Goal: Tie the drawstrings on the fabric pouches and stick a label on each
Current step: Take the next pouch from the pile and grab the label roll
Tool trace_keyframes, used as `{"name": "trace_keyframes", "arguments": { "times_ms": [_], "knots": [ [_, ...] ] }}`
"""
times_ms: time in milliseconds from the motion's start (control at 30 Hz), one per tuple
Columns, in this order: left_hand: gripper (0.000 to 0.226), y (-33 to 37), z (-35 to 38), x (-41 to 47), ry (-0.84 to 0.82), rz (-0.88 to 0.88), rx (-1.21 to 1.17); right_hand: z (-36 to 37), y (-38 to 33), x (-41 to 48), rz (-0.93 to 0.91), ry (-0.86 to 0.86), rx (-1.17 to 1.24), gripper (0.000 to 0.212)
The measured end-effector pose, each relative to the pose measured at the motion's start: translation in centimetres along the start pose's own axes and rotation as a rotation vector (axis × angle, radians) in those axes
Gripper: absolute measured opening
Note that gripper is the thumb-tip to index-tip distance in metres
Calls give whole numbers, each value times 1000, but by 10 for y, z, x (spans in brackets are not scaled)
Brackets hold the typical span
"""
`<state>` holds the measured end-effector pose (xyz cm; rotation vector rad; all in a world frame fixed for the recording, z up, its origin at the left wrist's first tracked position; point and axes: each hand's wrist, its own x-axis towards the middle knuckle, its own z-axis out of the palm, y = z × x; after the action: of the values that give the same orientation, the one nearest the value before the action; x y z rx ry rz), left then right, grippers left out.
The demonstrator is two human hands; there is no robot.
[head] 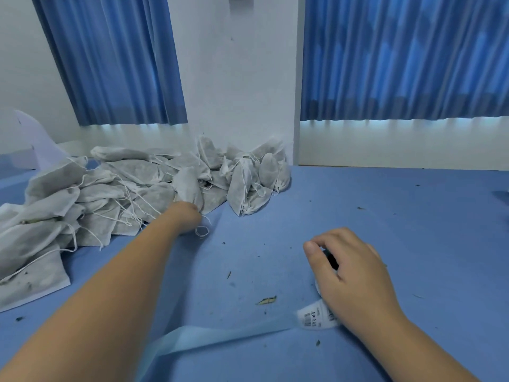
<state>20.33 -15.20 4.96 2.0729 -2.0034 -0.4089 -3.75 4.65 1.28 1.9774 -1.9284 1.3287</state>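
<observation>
My left hand [188, 216] had its fingers hidden under a pouch [188, 183]; my right hand [352, 274] covered most of the label strip [314, 318].

Left hand [188, 216] at pouch pile [124, 186], right hand [355, 274] holding labels [314, 318]

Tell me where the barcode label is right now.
Head view, lower right: the barcode label lies on the blue table, poking out from under the right hand, at the end of the blue backing strip.
</observation>
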Motion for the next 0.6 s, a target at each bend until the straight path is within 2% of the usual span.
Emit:
{"name": "trace_keyframes", "arguments": {
  "times_ms": [67,133,200,367,500,600],
  "knots": [
    [25,1,-1,-1,-33,-5,-107,0,0,0,3,2,-6,49],
    [12,0,-5,-6,-46,-33,-317,1,0,0,8,-7,-9,52],
    [14,0,-15,-16,-20,-47,-516,0,0,-1,9,-13,-8,49],
    [23,16,-41,-56,-50,72,-855,-6,-4,-6,26,7,58,42],
    [27,39,-50,-98,-173,181,-1058,-18,-8,-11,67,2,110,38],
    [28,63,-51,-134,-257,296,-1172,-30,-16,-11,119,32,246,23]
  ]
}}
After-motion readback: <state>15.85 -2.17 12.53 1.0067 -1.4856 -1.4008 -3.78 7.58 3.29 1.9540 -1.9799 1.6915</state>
